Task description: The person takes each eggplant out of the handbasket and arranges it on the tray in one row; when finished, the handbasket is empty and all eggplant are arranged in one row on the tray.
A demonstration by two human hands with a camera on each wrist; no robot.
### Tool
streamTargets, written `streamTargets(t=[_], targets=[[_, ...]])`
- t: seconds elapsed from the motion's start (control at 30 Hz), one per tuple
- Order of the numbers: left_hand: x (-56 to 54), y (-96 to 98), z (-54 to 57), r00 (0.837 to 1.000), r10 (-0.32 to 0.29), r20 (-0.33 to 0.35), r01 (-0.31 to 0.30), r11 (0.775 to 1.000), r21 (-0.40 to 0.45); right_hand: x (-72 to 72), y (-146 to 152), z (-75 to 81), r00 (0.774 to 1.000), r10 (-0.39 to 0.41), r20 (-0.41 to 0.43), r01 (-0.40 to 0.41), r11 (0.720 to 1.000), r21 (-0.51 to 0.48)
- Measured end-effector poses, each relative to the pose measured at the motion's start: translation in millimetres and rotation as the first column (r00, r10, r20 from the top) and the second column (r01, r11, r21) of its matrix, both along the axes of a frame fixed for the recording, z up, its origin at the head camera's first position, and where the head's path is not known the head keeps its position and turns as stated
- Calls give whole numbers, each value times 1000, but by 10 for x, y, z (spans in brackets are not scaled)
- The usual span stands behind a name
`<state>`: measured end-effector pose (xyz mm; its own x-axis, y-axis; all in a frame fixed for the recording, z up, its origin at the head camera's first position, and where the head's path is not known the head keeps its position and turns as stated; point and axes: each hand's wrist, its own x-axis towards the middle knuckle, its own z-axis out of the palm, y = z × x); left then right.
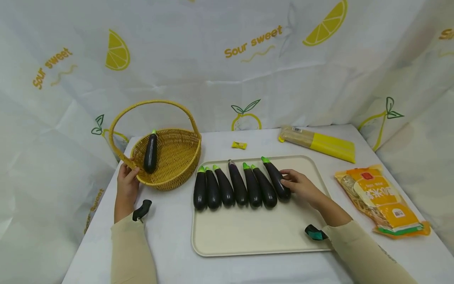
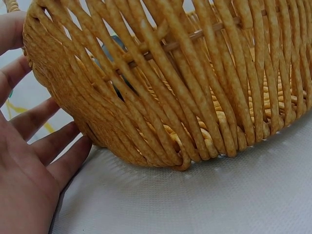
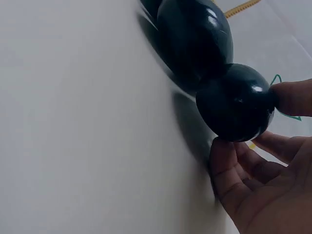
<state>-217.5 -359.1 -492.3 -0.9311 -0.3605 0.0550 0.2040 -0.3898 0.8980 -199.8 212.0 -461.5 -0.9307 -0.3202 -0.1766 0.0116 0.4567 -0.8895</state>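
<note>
My left hand (image 1: 127,184) holds the near left rim of a wicker basket (image 1: 180,179), its thumb by the foot of the tall handle. In the left wrist view, the spread fingers (image 2: 61,141) lie against the woven outside. One dark eggplant with a green cap (image 1: 151,154) leans inside the basket. My right hand (image 1: 301,187) grips the rightmost eggplant (image 1: 276,177) of a row on a beige tray (image 1: 244,236). The right wrist view shows the thumb (image 3: 295,97) on one side of that eggplant (image 3: 236,102) and fingers beneath its round end. Several more eggplants (image 1: 237,183) lie side by side leftward.
A yellow-ended pack of dried noodles (image 1: 319,144) lies behind the tray. To the right is an orange food bag (image 1: 383,199). A small yellow packet (image 1: 239,145) rests near the back edge of the white table (image 1: 173,244). A printed curtain (image 1: 198,51) hangs behind.
</note>
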Motion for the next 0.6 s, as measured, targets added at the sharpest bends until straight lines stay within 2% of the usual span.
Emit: streamTargets(t=[0.2,0.33,0.47,0.6], targets=[[28,-14,-17,1000,7,15,-7,1000,4,30,-31,53,999,29,-29,-26,995,91],[30,-16,-15,1000,8,26,-8,1000,-9,-22,-12,131,998,32,-62,-22,987,160],[20,-6,-2,1000,1,28,-1,1000,-7,-220,-121,272,994,26,-105,-4,979,202],[10,4,2,1000,-1,26,1,1000,-3,-503,-598,419,985,81,-154,-48,978,203]])
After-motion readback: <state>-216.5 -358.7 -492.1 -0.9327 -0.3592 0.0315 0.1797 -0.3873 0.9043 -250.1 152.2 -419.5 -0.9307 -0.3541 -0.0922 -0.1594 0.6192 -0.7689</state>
